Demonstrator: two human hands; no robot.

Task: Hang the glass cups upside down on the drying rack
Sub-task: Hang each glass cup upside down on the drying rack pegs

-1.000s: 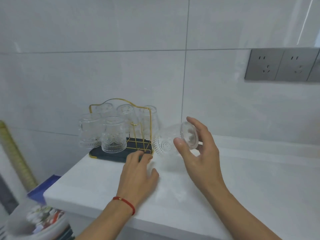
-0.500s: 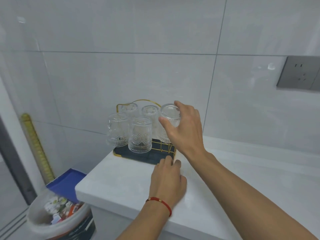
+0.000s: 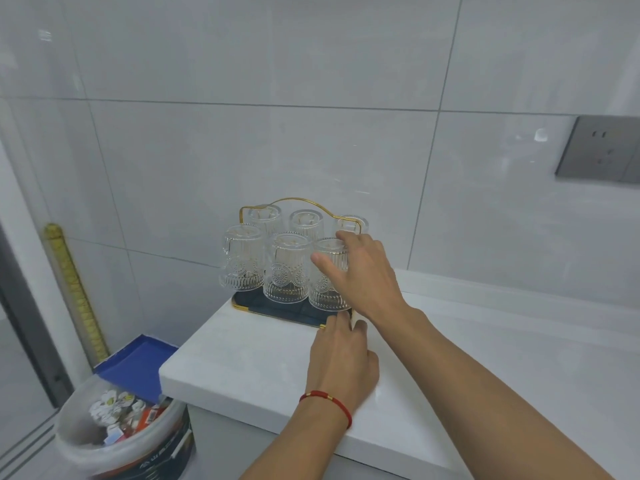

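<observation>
The front-right glass cup (image 3: 327, 275) hung upside down on the drying rack (image 3: 280, 311), at the right end of the near row. The right hand (image 3: 363, 271) was on it from the 3 o'clock side, thumb across the patterned wall and fingers over the upturned base; whether the fingers were clamped on the glass or only resting there could not be told. Two more cups stood inverted in that row, the middle front cup (image 3: 285, 268) just beside the held one and the left front cup (image 3: 241, 259) at its 9 o'clock. Three back cups (image 3: 306, 221) hung behind them at 12 o'clock, under the rack's gold wire handle (image 3: 294, 199). The rack's dark tray sat at the far left corner of the white counter (image 3: 249, 365). The left hand (image 3: 341, 362), with a red string bracelet (image 3: 327, 400) on the wrist, lay flat at 6 o'clock from the rack, fingers spread loosely, tips touching the tray's near edge. Below the counter at 8 o'clock stood a lined bin (image 3: 121, 438) with rubbish.
</observation>
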